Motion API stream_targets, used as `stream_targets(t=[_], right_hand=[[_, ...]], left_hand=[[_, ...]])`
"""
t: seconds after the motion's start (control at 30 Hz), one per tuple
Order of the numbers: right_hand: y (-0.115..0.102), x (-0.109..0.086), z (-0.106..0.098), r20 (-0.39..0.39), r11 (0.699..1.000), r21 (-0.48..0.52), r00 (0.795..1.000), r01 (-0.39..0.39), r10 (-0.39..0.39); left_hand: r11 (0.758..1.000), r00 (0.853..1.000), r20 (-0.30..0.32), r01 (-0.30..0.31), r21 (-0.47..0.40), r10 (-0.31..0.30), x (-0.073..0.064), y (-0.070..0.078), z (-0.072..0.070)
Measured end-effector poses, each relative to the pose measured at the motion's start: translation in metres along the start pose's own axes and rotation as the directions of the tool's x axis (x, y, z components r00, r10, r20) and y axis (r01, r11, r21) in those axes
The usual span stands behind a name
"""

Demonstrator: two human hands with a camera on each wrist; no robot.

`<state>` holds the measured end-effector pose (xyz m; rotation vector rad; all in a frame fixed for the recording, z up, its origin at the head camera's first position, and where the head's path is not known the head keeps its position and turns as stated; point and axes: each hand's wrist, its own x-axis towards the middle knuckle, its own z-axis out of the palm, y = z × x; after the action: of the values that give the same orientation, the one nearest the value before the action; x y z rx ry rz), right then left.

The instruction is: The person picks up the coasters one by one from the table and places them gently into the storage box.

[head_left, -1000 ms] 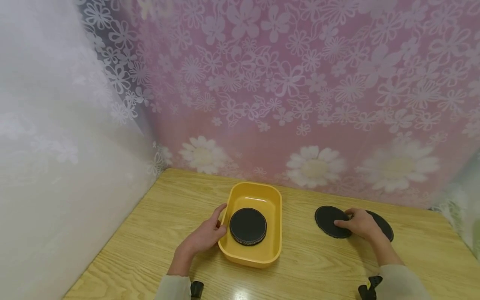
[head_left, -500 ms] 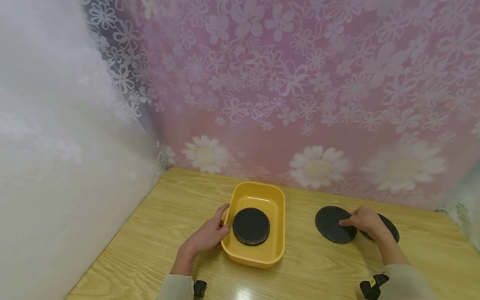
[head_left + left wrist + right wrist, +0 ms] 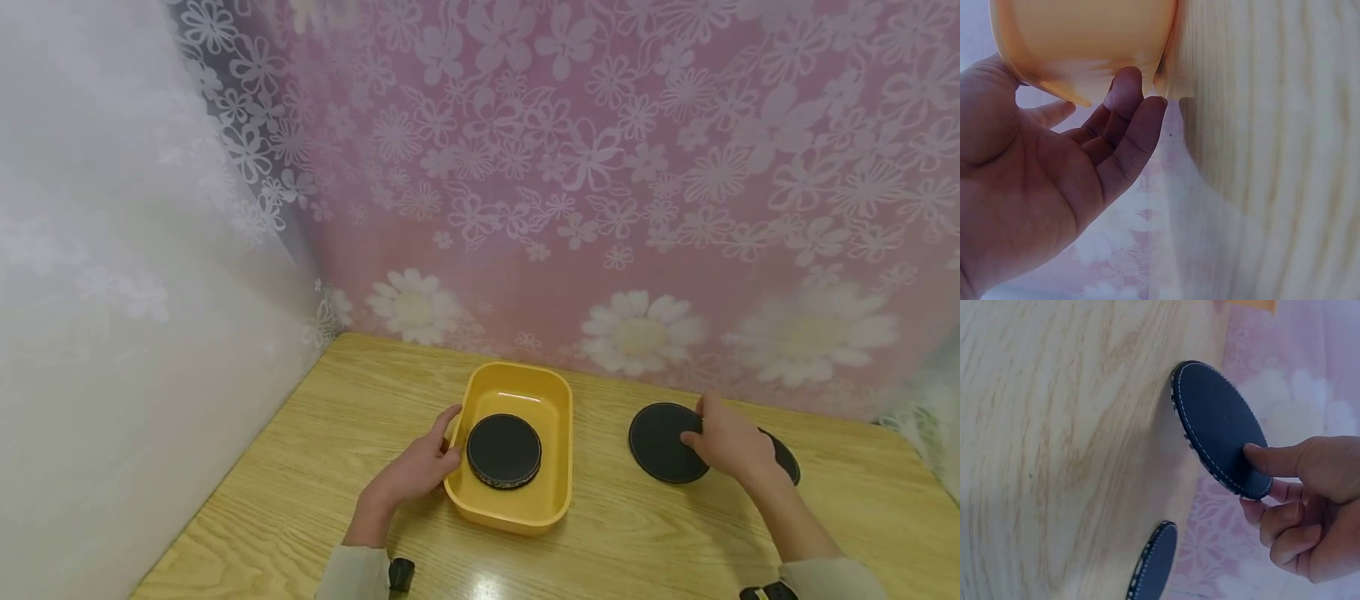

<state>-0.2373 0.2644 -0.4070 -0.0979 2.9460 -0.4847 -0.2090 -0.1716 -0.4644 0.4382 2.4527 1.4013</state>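
Note:
A yellow rectangular container (image 3: 558, 500) with rounded corners stands on the table, a short stack of black round coasters (image 3: 504, 450) inside it. My left hand (image 3: 416, 467) grips its left wall; in the left wrist view, curled fingers (image 3: 1129, 137) lie against the wall's outside. To the right, my right hand (image 3: 731, 437) pinches another black coaster (image 3: 1219, 425) at its edge, thumb on the stitched face and fingers underneath. That coaster is tilted and raised above the table. Partly covered by the right hand, one more coaster (image 3: 783, 458) lies on the wood.
The light wood table (image 3: 630, 533) backs onto a pink flowered curtain (image 3: 525, 208). A pale sheet (image 3: 150, 333) hangs along its left side. Bare wood separates the container from the coasters on the right.
The right hand has lifted its coaster slightly off the table, clear of the one beside it. My left hand keeps its place on the container; the view has shifted a little.

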Motion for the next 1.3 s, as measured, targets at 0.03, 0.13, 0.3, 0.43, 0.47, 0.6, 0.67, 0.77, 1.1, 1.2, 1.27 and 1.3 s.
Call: stream_targets(t=[0.03,0.13,0.3,0.43,0.47,0.6,0.67,0.77,1.1,1.2,1.27,1.3], right_hand=[[-0.002,-0.003,-0.001,0.003,1.0,-0.002,1.0,0.011,-0.011],[-0.006,-0.01,-0.001,0.005,0.998,0.006,0.998,0.059,-0.059],[-0.014,-0.022,0.001,-0.015,0.991,0.011,0.991,0.136,-0.136],[-0.022,-0.028,0.004,-0.044,0.983,-0.018,0.982,0.181,-0.182],[-0.024,-0.029,0.005,-0.049,0.982,-0.03,0.981,0.188,-0.19],[-0.03,-0.033,0.01,-0.08,0.969,-0.103,0.97,0.223,-0.231],[-0.032,-0.034,0.012,-0.104,0.962,-0.135,0.962,0.238,-0.252],[-0.032,-0.037,0.014,-0.136,0.956,-0.163,0.954,0.243,-0.266],[-0.03,-0.042,0.014,-0.169,0.988,-0.077,0.974,0.137,-0.148],[-0.027,-0.042,0.014,-0.169,0.994,0.018,0.98,0.109,-0.104],[-0.024,-0.042,0.014,-0.174,0.99,0.083,0.98,0.117,-0.101],[-0.024,-0.042,0.014,-0.173,0.985,0.118,0.98,0.123,-0.102]], left_hand=[[1.0,1.0,0.0,-0.001,0.002,0.001,0.0,0.0,0.0],[1.0,1.0,-0.002,0.0,0.012,0.0,0.0,-0.002,-0.001],[1.0,1.0,-0.008,0.005,0.014,-0.005,0.0,-0.004,-0.003],[1.0,1.0,-0.009,0.003,0.008,-0.003,0.0,-0.005,-0.004],[1.0,1.0,-0.009,0.003,0.008,-0.003,0.0,-0.005,-0.004],[1.0,1.0,-0.009,0.004,0.01,-0.004,-0.001,-0.005,-0.003],[1.0,1.0,-0.01,0.008,0.009,-0.008,-0.001,-0.006,-0.003],[1.0,1.0,-0.01,0.009,0.01,-0.009,0.0,-0.006,-0.002],[1.0,1.0,-0.008,-0.003,0.025,0.003,0.001,-0.004,-0.002],[1.0,1.0,-0.003,-0.005,0.019,0.005,0.0,-0.002,-0.002],[1.0,1.0,-0.001,-0.005,0.016,0.005,-0.001,-0.001,-0.002],[1.0,1.0,-0.001,-0.003,0.016,0.003,-0.001,-0.001,-0.002]])
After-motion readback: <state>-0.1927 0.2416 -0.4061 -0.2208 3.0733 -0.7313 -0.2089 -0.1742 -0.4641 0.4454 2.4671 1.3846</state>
